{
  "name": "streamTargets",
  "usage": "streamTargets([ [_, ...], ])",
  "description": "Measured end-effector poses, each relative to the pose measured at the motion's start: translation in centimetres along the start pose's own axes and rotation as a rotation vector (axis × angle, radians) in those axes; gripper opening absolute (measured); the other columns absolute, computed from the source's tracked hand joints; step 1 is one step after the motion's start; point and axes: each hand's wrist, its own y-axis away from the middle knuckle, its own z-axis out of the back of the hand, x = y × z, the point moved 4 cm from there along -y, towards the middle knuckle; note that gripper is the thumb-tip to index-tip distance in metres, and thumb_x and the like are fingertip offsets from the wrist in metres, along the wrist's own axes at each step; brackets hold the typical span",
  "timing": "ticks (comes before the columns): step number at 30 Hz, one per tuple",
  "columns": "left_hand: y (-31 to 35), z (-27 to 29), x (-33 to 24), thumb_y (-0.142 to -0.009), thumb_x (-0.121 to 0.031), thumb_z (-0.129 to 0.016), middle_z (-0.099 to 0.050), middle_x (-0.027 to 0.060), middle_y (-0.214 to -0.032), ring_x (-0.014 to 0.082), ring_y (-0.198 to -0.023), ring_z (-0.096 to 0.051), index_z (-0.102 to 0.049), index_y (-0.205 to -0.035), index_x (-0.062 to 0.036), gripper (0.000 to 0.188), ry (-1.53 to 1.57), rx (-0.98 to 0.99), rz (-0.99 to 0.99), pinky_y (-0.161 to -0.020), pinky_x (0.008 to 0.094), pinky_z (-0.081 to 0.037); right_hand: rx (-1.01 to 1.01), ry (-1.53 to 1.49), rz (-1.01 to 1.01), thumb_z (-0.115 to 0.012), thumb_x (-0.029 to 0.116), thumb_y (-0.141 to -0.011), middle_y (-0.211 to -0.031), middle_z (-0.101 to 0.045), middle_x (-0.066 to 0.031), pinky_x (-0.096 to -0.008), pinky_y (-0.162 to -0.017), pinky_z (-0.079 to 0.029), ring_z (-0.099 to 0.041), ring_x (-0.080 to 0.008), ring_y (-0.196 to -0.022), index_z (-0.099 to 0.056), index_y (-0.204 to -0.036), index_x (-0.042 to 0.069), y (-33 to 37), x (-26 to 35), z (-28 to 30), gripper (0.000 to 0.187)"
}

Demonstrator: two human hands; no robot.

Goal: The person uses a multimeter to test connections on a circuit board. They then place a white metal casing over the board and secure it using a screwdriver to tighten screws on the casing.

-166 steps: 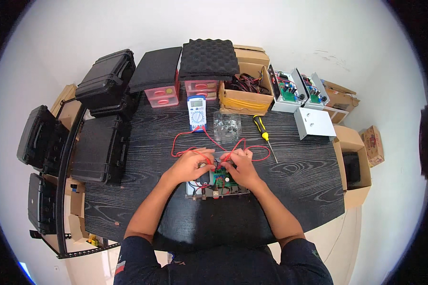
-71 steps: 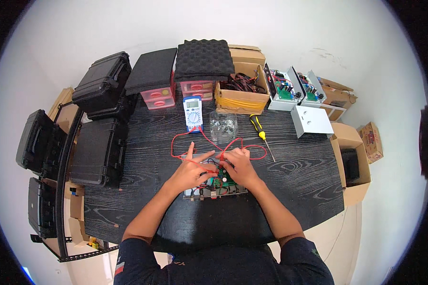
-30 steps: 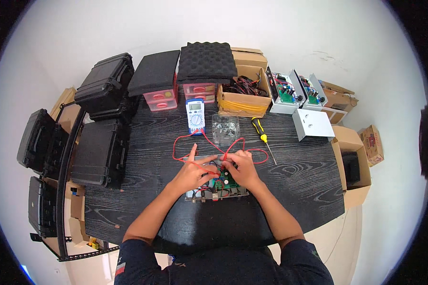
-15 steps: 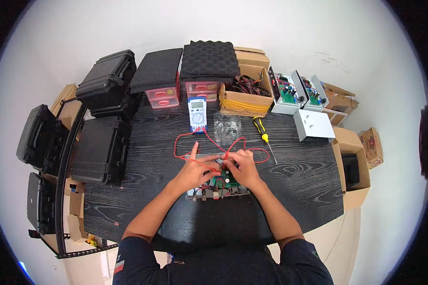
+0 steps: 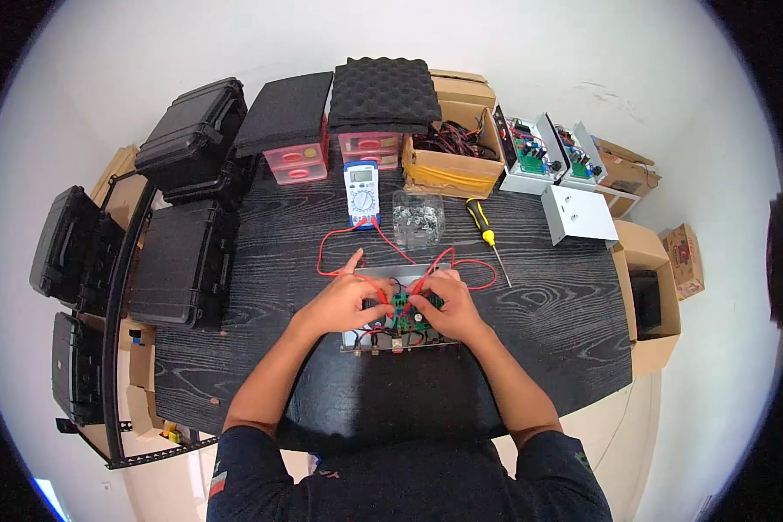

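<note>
A metal enclosure [image 5: 350, 337] lies open before me, with a green circuit board [image 5: 406, 311] and several wires inside. My left hand [image 5: 346, 301] pinches a red test probe [image 5: 382, 296] over the board's left part, index finger raised. My right hand [image 5: 450, 306] grips a second red test probe [image 5: 419, 285], slanting down to the board. Whether the tips touch it is too small to tell. Red leads [image 5: 320, 254] run from both probes to a blue and white multimeter [image 5: 362, 193] beyond the enclosure. Fingers hide parts of the board.
A clear tray [image 5: 418, 219] of small parts and a yellow-black screwdriver [image 5: 485, 228] lie beyond my hands. Black cases [image 5: 183, 261] stand left. Pink drawers [image 5: 297, 163] and a cardboard box of cables [image 5: 452, 174] line the back. White enclosures [image 5: 531, 178] with boards stand at back right.
The view has shifted slightly, so the bench items sit higher. Both hands' fingers have moved a little over the board, and the right probe now shows more clearly.
</note>
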Motion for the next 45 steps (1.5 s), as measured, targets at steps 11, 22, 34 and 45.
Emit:
streamTargets([
  [11,-0.2,-0.3,-0.4,-0.096,-0.023,-0.076,-0.078,-0.0012,-0.106,0.0251,-0.123,-0.071,-0.08,-0.095,-0.0125,0.011,-0.002,0.026,0.014,-0.128,0.0707,0.003,0.079,0.022,-0.083,-0.081,0.021,-0.092,-0.086,-0.07,-0.0042,-0.041,-0.092,-0.043,-0.064,-0.0252,-0.089,-0.078,-0.106,0.012,0.2,-0.5,-0.6,0.016],
  [22,0.0,-0.7,0.7,-0.097,-0.024,-0.076,-0.078,-0.0044,-0.1,0.0219,-0.117,-0.073,-0.08,-0.093,-0.0136,0.012,0.021,0.007,-0.059,-0.127,0.0714,0.003,0.109,-0.016,-0.13,-0.079,0.023,-0.094,-0.091,-0.069,-0.0042,-0.0424,-0.094,-0.044,-0.062,-0.0262,-0.093,-0.077,-0.107,0.012,0.4,-1.3,-1.1,0.018],
  [34,0.2,-0.6,0.2,-0.098,-0.02,-0.075,-0.078,-0.0039,-0.097,0.0211,-0.105,-0.076,-0.079,-0.094,-0.013,0.009,0.084,0.021,0.05,-0.128,0.0645,0.014,0.119,0.019,-0.086,-0.08,0.02,-0.093,-0.094,-0.072,-0.0029,-0.0418,-0.094,-0.044,-0.064,-0.025,-0.096,-0.079,-0.107,0.013,0.2,-0.9,-0.9,0.015],
  [45,0.2,-1.0,0.9,-0.098,-0.018,-0.075,-0.077,-0.0032,-0.098,0.0213,-0.103,-0.076,-0.076,-0.092,-0.0102,0.01,0.087,-0.003,0.026,-0.127,0.0654,0.014,0.113,0.013,-0.063,-0.079,0.018,-0.094,-0.09,-0.069,-0.0038,-0.0422,-0.093,-0.044,-0.063,-0.026,-0.091,-0.076,-0.111,0.012,0.1,-0.9,-0.7,0.019],
])
